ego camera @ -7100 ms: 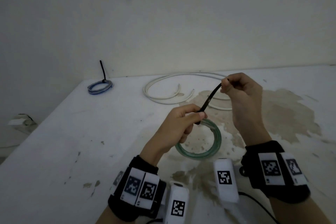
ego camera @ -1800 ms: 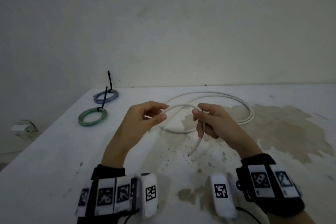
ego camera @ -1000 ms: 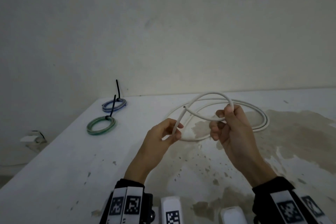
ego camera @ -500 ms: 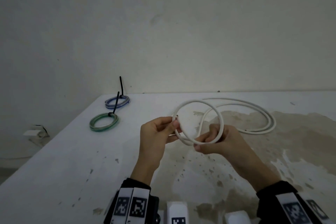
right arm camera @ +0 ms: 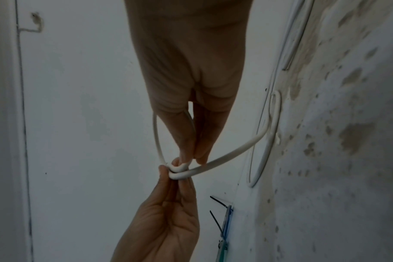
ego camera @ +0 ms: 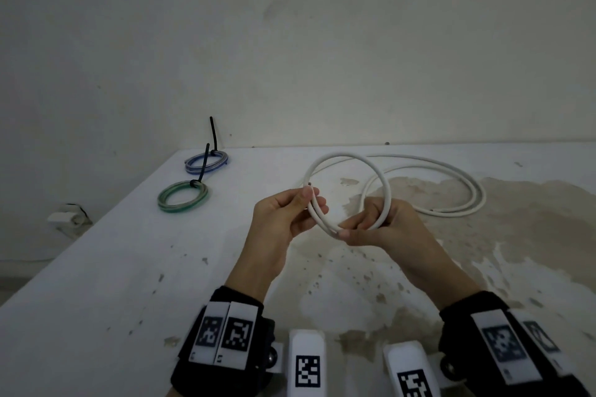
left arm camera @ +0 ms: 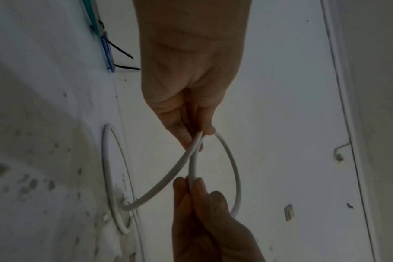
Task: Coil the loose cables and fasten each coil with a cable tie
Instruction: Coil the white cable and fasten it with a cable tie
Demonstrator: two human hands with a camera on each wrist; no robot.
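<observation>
A white cable is bent into one loop that stands up between my hands above the table. My left hand pinches the cable's cut end and the loop's left side together. My right hand pinches the loop's lower right part. The rest of the cable trails in wide curves on the table to the right. In the left wrist view my left hand pinches the crossing strands. In the right wrist view my right hand meets the left at the cable.
A green coil and a blue coil, each with a black cable tie sticking up, lie at the table's far left corner. The white table has brown stains on its right half. A wall stands close behind.
The green coil has been tied and set down at the far left. Both hands picked up the white cable. The right hand brought it round to the left hand, closing one loop.
</observation>
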